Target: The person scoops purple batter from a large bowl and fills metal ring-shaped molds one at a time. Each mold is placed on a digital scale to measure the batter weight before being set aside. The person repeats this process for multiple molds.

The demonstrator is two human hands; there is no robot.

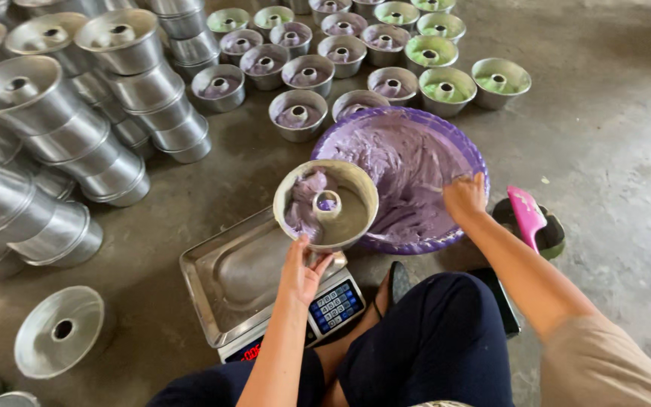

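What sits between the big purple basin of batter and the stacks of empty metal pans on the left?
In the head view, filled ring pans of purple batter stand on the concrete floor between the purple basin and the stacked pans; nearer the person that stretch is bare.

Your left hand [302, 273] was bare, with no glove, ring or watch, and the forearm behind it was uncovered down to the bottom edge of the view. Your right hand [465, 197] was equally bare, with traces of purple batter on its fingers. That arm stayed uncovered to near the elbow, where a loose, short, beige cloth sleeve [604, 365] began at about four o'clock in the view. You wore dark navy trousers of soft fabric [427, 343], creased over the knee at about six o'clock, and a dark sandal with a thin strap [395, 283] showed just above that knee.
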